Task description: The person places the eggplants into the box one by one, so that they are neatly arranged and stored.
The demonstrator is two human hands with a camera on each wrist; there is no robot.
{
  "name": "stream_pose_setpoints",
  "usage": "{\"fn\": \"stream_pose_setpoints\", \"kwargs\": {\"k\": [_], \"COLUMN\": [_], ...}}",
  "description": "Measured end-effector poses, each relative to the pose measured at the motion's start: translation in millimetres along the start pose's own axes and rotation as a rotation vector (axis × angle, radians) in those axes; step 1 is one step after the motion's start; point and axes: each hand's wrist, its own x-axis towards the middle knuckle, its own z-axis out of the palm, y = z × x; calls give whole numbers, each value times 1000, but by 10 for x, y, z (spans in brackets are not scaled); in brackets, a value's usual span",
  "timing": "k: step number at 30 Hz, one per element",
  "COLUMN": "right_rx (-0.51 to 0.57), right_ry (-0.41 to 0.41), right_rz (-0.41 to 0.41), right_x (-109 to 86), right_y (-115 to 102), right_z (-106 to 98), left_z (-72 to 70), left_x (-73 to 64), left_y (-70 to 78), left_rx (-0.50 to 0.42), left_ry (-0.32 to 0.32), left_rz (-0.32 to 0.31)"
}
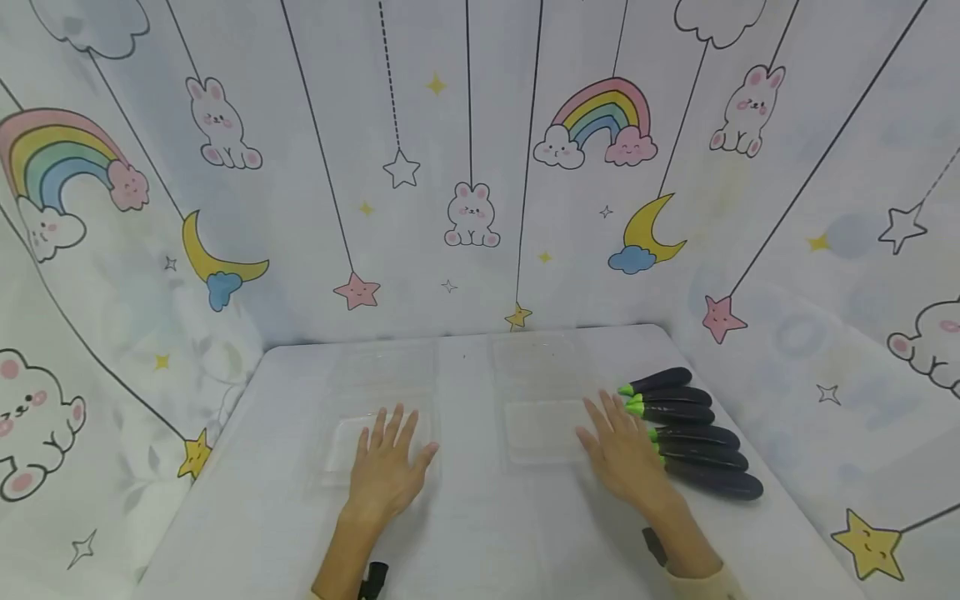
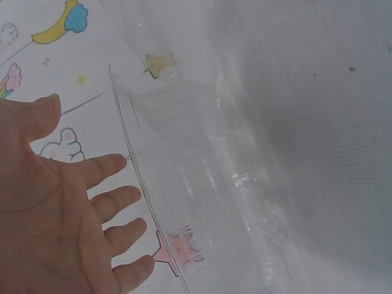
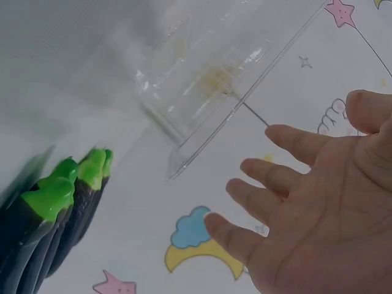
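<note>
My left hand (image 1: 386,471) is spread with straight fingers over the near part of a clear plastic box (image 1: 341,442). In the left wrist view the fingertips lie right by the edge of that box (image 2: 190,141), and the palm holds nothing. My right hand (image 1: 626,454), likewise spread, is between a second clear plastic box (image 1: 540,433) and several dark eggplants (image 1: 712,481) with green caps. No object is in it. The right wrist view has the eggplants (image 3: 61,208) at lower left and the box's edge (image 3: 226,113) beyond the fingers.
Both boxes stand on a white-covered table (image 1: 480,533), side by side, with a gap between them. The eggplants lie in a column along the table's right edge. A white curtain (image 1: 300,208) printed with rabbits, stars and rainbows surrounds the back and sides.
</note>
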Motion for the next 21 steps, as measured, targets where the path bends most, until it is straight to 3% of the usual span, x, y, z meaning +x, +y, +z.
{"fn": "stream_pose_setpoints", "kwargs": {"k": [8, 17, 21], "right_rx": [-13, -19, -13], "right_ry": [1, -98, -102], "right_rz": [38, 111, 133], "right_x": [-71, -147, -184], "right_y": [71, 215, 255], "right_z": [-59, -102, -141], "left_z": [83, 95, 127], "left_x": [13, 50, 67], "left_y": [26, 122, 150], "left_rx": [-25, -16, -26], "left_ry": [42, -33, -28], "left_rz": [38, 15, 23]}}
